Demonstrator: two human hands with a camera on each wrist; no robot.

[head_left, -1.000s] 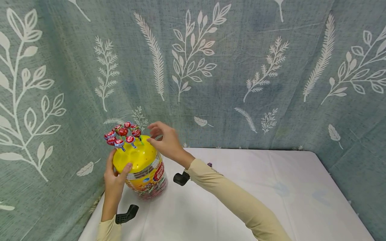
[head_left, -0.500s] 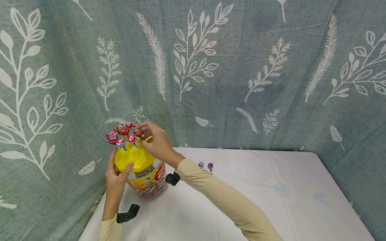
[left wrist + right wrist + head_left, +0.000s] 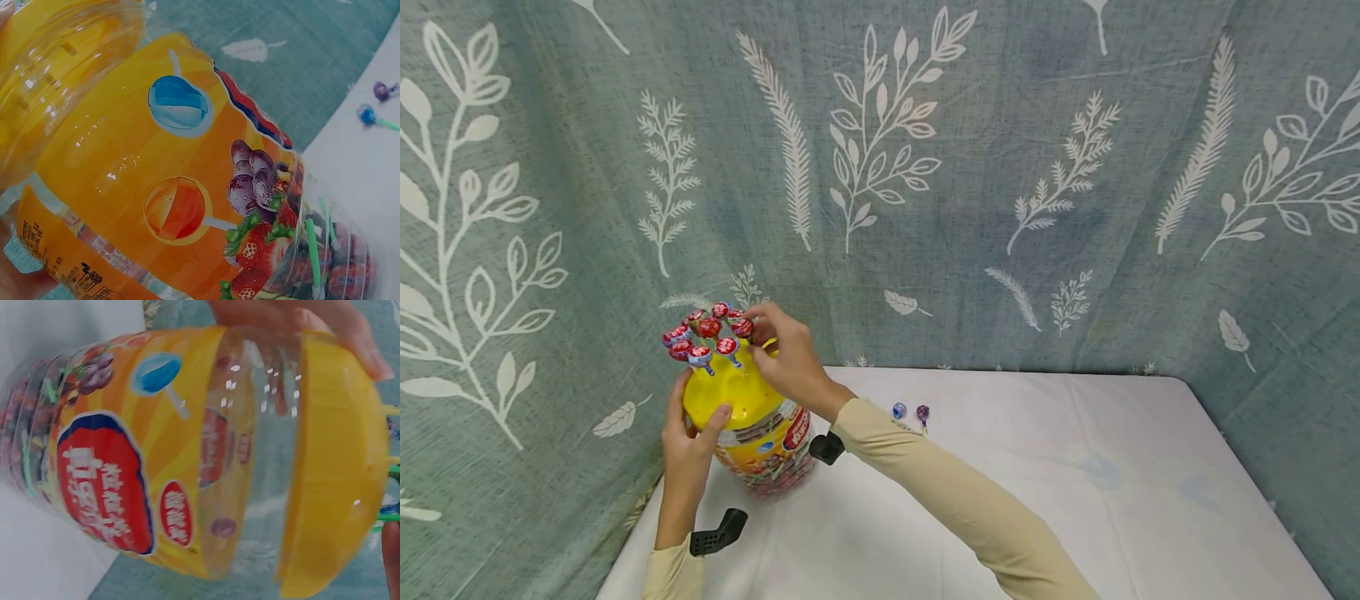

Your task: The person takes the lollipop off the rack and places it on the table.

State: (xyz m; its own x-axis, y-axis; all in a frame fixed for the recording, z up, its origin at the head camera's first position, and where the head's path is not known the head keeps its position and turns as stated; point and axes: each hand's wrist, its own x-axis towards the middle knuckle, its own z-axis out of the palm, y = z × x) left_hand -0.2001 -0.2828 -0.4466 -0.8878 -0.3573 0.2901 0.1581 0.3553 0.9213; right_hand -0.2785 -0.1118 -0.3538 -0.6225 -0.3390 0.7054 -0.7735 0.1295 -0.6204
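A clear jar of lollipops point(image 3: 763, 458) with an orange printed label stands on the table at left, slightly tilted in the head view. Its yellow domed lid point(image 3: 730, 398) has several wrapped lollipops point(image 3: 707, 327) upright in a ring. My left hand point(image 3: 687, 450) grips the lid's left side, thumb over the front edge. At the ring's right side, my right hand point(image 3: 793, 358) pinches a red-wrapped lollipop point(image 3: 741, 327) low, near its stick; the fingertips are partly hidden. The right wrist view shows green sticks point(image 3: 390, 517) beside a fingertip of that hand.
Two loose lollipops, one blue point(image 3: 899, 410) and one purple point(image 3: 922, 412), lie on the white-covered table point(image 3: 1037, 492) right of the jar. A leaf-patterned curtain point(image 3: 925, 167) hangs behind and at both sides.
My right hand has moved left from beside the lid to the lollipop at the ring's right. The loose lollipops behind its arm have come into view. My left hand keeps its grip.
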